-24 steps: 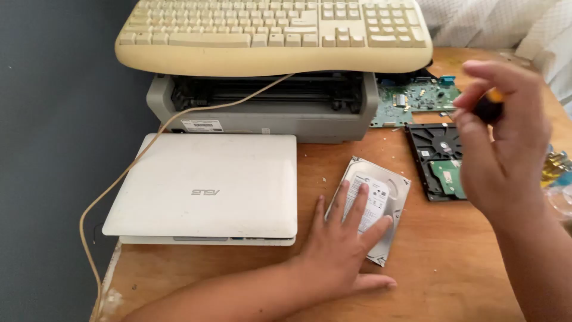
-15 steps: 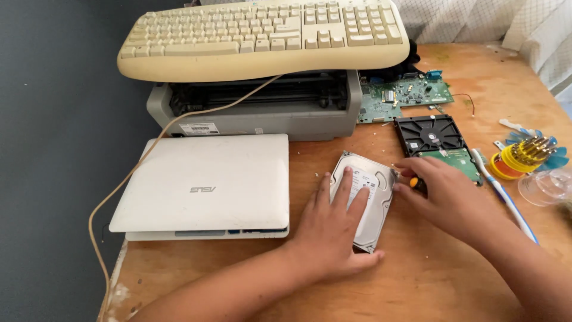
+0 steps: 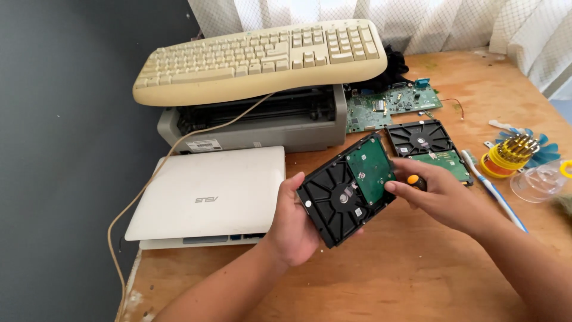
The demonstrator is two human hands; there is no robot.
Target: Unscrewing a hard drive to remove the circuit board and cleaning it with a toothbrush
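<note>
The left hand (image 3: 292, 223) is holding a hard drive (image 3: 348, 189) up off the wooden table (image 3: 417, 280), just in front of the closed white laptop (image 3: 208, 194), with its black underside and green circuit board (image 3: 370, 170) facing up and the whole block tilting. It is looking like a stiff, dense metal slab, fairly heavy for its bulk and sensitive to knocks, so the firm side edges seem the safe place to grip rather than the exposed board. The left fingers are clamping around the near-left edge, thumb on top and the rest hidden underneath. The right hand (image 3: 444, 194) is closing on a small screwdriver with an orange and black handle (image 3: 416, 180), while its fingertips (image 3: 390, 186) are touching the drive's right edge beside the board. A second drive (image 3: 429, 146) is lying on the table behind, near a loose circuit board (image 3: 393, 104), a grey printer (image 3: 262, 122) and a cream keyboard (image 3: 256, 56) resting on top of it.
</note>
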